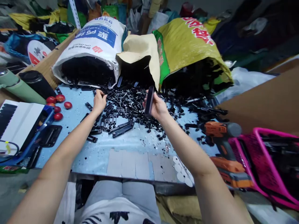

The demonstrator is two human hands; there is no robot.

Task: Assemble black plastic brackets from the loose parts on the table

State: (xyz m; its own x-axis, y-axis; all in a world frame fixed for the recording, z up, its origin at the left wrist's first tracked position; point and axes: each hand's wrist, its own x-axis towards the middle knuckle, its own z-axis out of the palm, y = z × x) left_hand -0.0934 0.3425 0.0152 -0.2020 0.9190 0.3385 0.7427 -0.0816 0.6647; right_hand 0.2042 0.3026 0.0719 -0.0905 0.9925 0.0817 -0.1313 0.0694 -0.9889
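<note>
My right hand (158, 106) is raised over the pile, closed around a long black plastic piece (149, 102) with rounded ends, held nearly upright. My left hand (100, 101) reaches to the far left side of the pile, its fingers pinched on a small black plastic part (109, 94). Between the hands spreads a heap of small black parts and silvery screws (127, 101). Nearer to me lie some long black pieces (122, 128), similar to the one in my right hand. Several smaller black link-like parts (109, 121) lie just left of them.
Behind the heap, a white sack (93, 37), a cream paper bag (140, 46) and a yellow sack (187, 46) lie with mouths facing me. At right are an orange cordless drill (224, 130) and a pink basket (259, 133). Red fruits (68, 105) and a green bottle (21, 85) are left.
</note>
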